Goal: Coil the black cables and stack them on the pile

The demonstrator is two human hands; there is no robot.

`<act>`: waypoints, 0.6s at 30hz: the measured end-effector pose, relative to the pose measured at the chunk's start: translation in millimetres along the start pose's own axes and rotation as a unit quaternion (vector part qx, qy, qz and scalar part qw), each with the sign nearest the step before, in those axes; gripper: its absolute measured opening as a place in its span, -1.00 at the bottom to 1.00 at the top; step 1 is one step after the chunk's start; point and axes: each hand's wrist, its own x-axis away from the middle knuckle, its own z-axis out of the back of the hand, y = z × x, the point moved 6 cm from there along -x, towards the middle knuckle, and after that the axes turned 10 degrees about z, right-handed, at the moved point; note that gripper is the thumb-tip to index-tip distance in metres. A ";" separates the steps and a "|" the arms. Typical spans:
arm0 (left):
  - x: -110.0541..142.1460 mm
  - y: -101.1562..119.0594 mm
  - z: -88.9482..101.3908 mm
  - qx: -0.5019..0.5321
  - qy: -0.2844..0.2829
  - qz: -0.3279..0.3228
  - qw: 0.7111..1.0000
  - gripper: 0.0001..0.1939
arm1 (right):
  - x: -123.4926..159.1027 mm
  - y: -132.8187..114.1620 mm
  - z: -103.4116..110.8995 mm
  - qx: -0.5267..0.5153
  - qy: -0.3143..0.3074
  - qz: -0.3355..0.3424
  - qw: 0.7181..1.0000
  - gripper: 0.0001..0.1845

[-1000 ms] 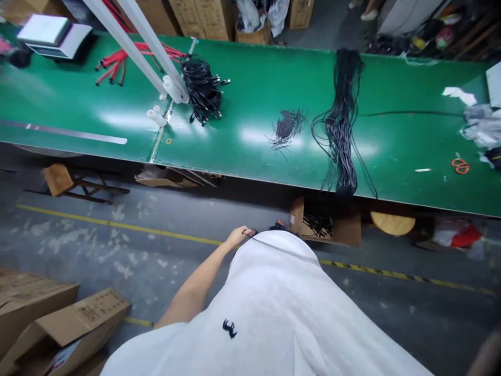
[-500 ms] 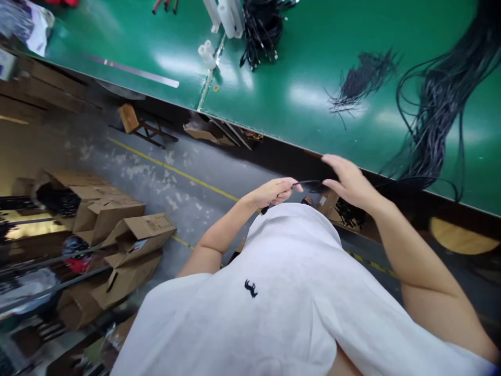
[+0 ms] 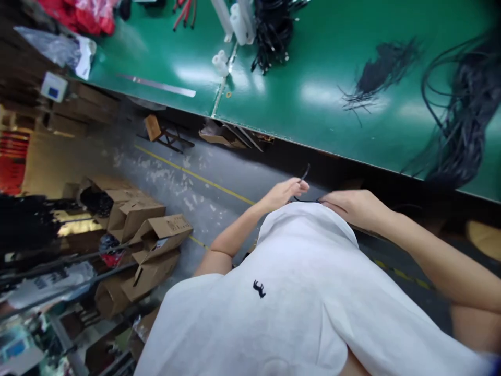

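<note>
One black cable, tip free, is pinched by left hand and right hand; loose cables lie on the bench.

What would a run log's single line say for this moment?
left hand: grips black cable | right hand: grips same cable | green table: loose black bundle

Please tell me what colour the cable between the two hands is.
The cable is black, as the head view shows.

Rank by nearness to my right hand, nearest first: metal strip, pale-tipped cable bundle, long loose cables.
From the right hand:
1. Long loose cables, to the right
2. Pale-tipped cable bundle, upper left
3. Metal strip, farther left
</note>
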 end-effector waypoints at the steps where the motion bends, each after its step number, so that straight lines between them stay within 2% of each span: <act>1: -0.1 -4.6 -15.8 -0.034 -0.034 -0.005 0.999 -0.71 | -13.4 -11.0 13.0 0.022 0.007 -0.001 1.000 -0.61; 4: 4.4 -7.2 -40.8 -0.039 -0.120 -0.003 0.992 -0.67 | -42.0 -14.2 41.3 0.051 0.028 -0.017 0.998 -0.63; 6: 8.1 -3.3 -42.3 0.028 -0.167 0.033 0.985 -0.67 | -47.4 1.7 48.1 -0.004 0.045 -0.013 0.999 -0.63; 8: 12.6 2.0 -34.7 0.111 -0.182 0.085 0.973 -0.70 | -42.3 30.3 47.6 -0.092 0.064 -0.019 0.994 -0.60; 9: 15.3 5.6 -27.0 0.152 -0.166 0.103 0.969 -0.69 | -35.6 49.9 45.7 -0.129 0.077 -0.038 0.988 -0.58; 11: 22.2 17.0 -2.7 0.230 -0.085 0.093 0.965 -0.64 | -12.9 96.4 38.1 -0.168 0.107 -0.110 0.974 -0.57; 13: 34.3 34.1 29.0 0.299 0.024 0.018 0.954 -0.60 | 19.9 141.7 23.4 -0.157 0.114 -0.199 0.961 -0.58; 14: 42.4 43.6 44.5 0.327 0.071 -0.032 0.942 -0.61 | 37.3 158.7 12.9 -0.137 0.098 -0.236 0.957 -0.59; 16: 58.2 59.9 69.4 0.359 0.133 -0.123 0.916 -0.65 | 68.5 175.2 -9.6 -0.067 0.037 -0.287 0.955 -0.60; 18: 64.6 67.2 81.5 0.359 0.155 -0.154 0.907 -0.67 | 84.5 159.3 -27.3 0.004 -0.027 -0.263 0.964 -0.61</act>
